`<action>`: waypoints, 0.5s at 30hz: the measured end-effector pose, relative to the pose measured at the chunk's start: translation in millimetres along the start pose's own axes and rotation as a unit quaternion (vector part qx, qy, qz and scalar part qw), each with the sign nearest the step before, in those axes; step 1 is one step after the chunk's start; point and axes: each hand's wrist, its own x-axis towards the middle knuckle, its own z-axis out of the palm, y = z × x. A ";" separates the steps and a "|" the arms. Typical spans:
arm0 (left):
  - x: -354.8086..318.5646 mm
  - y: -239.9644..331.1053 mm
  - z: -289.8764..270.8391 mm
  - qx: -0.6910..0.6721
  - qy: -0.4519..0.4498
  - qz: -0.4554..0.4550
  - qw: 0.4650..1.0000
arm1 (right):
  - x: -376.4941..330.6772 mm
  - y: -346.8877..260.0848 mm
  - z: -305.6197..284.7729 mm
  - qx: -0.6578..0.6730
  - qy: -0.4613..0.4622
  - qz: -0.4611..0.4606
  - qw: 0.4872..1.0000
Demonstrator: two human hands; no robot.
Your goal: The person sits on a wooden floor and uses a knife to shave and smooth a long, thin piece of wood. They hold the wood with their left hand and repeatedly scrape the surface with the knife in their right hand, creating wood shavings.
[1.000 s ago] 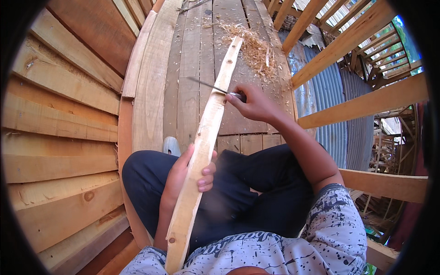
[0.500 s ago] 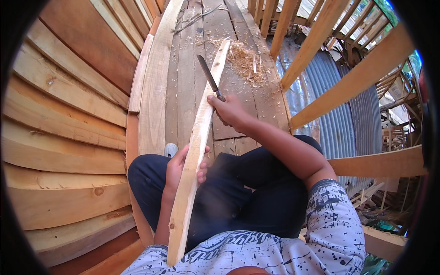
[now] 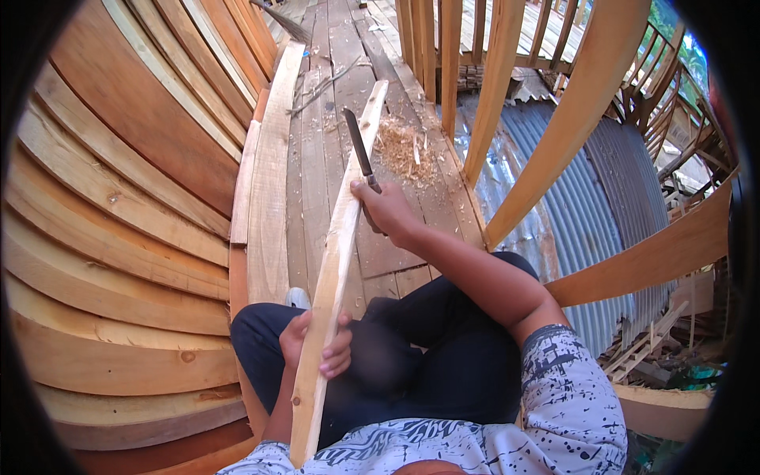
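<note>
A long pale wooden strip (image 3: 336,253) runs from my lap out over the plank floor. My left hand (image 3: 317,342) grips it low down, near my knee. My right hand (image 3: 388,210) is closed round the handle of a dark-bladed knife (image 3: 358,149). The blade points away from me and lies along the strip's upper right edge. A heap of wood shavings (image 3: 405,149) rests on the floor just right of the strip's far end.
Curved wooden planking (image 3: 119,237) rises on my left. A loose board (image 3: 269,182) lies along the floor (image 3: 313,166) beside it. Slanted wooden posts (image 3: 570,119) stand on the right, with corrugated metal sheet (image 3: 602,198) below them.
My right hand has raised the knife from lying across the strip to pointing up along it. The view has tilted, showing more floor ahead.
</note>
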 end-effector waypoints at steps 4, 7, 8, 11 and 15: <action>-12.8 -22.3 -0.1 -0.022 -0.035 0.029 0.999 | -8.1 -9.4 -3.7 0.000 -0.006 0.010 1.000; -23.2 -32.3 1.6 -0.006 -0.039 0.053 0.998 | -6.6 -4.6 -4.2 -0.004 -0.011 0.004 1.000; -25.8 -31.9 6.2 -0.009 -0.035 0.048 0.998 | -7.1 -5.8 -4.4 -0.017 -0.010 0.003 1.000; -31.6 -22.4 17.9 0.044 0.006 0.028 0.999 | -9.6 -10.8 -5.8 -0.028 -0.039 -0.004 0.999; -36.6 -7.1 35.1 0.158 0.087 0.009 0.984 | -11.5 -18.2 -9.8 -0.045 -0.090 0.015 0.995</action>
